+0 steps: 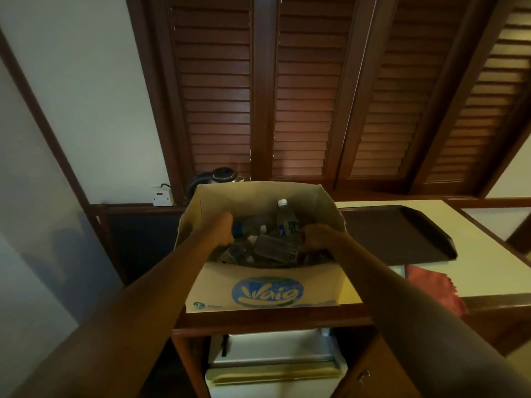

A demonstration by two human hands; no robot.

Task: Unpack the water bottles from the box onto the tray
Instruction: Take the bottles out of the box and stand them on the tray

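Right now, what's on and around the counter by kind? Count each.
Cardboard box: 1
Dark tray: 1
Upright bottle in the box: 1; others lie jumbled, not countable
Kettle: 1
Red cloth: 1
Hands in the box, left hand and right hand: 2
Total: 7

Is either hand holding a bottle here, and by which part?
Both hands are down in the box among the bottles. The left hand seems closed on a bottle near its blue label; the right hand's grip cannot be told.
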